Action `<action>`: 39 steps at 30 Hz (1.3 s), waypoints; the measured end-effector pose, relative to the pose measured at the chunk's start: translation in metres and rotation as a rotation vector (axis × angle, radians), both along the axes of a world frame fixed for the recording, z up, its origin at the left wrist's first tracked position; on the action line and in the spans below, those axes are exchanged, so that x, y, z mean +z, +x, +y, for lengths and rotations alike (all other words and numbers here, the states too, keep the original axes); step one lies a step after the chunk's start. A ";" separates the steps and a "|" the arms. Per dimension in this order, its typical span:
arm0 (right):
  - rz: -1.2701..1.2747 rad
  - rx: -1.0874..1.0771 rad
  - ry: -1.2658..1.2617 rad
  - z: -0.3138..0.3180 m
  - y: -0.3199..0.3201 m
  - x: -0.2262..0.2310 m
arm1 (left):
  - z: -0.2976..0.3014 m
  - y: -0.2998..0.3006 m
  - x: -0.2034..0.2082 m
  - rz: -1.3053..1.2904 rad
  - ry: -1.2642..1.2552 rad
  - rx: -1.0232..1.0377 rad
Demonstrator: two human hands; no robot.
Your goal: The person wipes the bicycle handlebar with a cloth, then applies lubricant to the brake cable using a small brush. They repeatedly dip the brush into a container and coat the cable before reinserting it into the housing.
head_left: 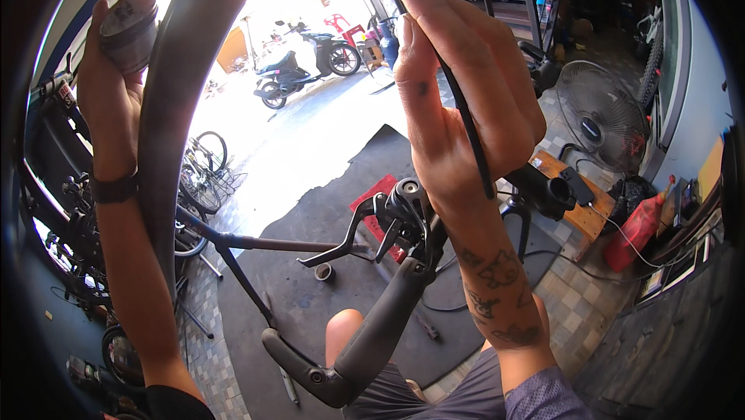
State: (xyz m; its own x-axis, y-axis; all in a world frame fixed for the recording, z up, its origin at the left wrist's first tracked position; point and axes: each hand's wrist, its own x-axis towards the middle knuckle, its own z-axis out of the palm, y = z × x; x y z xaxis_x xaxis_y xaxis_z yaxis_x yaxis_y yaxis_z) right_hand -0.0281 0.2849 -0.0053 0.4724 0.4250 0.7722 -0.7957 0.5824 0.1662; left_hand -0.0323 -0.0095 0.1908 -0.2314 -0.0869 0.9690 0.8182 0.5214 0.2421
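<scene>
My left hand (109,109), a dark band at its wrist, is raised at the upper left. Its fingers are wrapped round a small round tub (129,36). My right hand (485,86) is up at the upper right, closed on a thin black cable (466,121) whose end hangs below the palm. A large dark curved tube (174,102) passes close in front, just right of my left hand. Below my right hand stands a bicycle handlebar grip (369,334) with a black brake lever (337,248) attached. Where the cable's upper part leads is hard to follow.
A dark mat (252,296) covers tiled floor, with a small cup (323,272) and a red tray (376,199) on it. To the right are a fan (601,121), a wooden bench (586,214) and a red bag (632,234). Bicycles (203,168) stand left, a scooter (306,67) beyond.
</scene>
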 end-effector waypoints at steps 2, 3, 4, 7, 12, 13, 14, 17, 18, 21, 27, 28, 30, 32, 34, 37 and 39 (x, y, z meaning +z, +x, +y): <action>0.050 -0.020 -0.009 0.000 -0.008 0.004 | 0.003 0.004 -0.003 -0.002 -0.011 -0.026; 0.068 -0.026 -0.011 0.000 -0.010 0.006 | 0.004 0.006 -0.005 -0.034 0.004 -0.062; 0.071 -0.024 -0.009 0.000 -0.012 0.006 | 0.005 0.008 -0.006 -0.040 -0.006 -0.073; 0.011 -0.008 0.011 -0.003 -0.010 0.005 | 0.006 0.010 -0.010 -0.023 -0.054 -0.063; -0.134 -0.014 0.007 -0.008 0.001 -0.001 | 0.001 0.008 -0.010 -0.004 -0.093 0.005; -0.104 -0.015 -0.005 -0.008 0.000 0.000 | 0.000 0.008 -0.010 -0.002 -0.099 0.009; -0.102 0.002 -0.020 -0.009 0.000 0.001 | -0.002 0.007 -0.010 0.050 -0.150 0.061; -0.066 0.026 -0.062 -0.010 -0.004 0.004 | -0.005 0.005 -0.008 0.065 -0.169 0.072; -0.087 0.043 -0.035 -0.010 -0.005 0.004 | -0.006 0.005 -0.008 0.026 -0.149 0.033; -0.045 0.043 0.029 -0.009 -0.008 0.004 | -0.008 0.004 -0.007 0.032 -0.192 0.072; 0.054 0.090 -0.059 -0.007 -0.013 0.012 | -0.005 0.004 -0.009 0.042 -0.174 0.015; 0.168 0.119 -0.086 -0.009 -0.020 0.021 | -0.003 0.003 -0.009 0.041 -0.157 0.001; 0.219 0.143 -0.082 -0.010 -0.022 0.022 | -0.002 0.003 -0.009 0.033 -0.124 -0.020; 0.089 0.135 -0.028 -0.009 -0.018 0.015 | -0.001 0.004 -0.010 0.073 -0.164 0.026; -0.044 0.130 0.014 -0.009 -0.012 0.006 | -0.001 0.004 -0.011 0.111 -0.244 0.164; -0.115 0.132 0.071 -0.008 -0.009 0.001 | 0.000 0.006 -0.013 0.067 -0.209 0.098; -0.168 0.235 0.050 -0.012 -0.006 0.000 | 0.000 0.007 -0.013 0.021 -0.145 0.029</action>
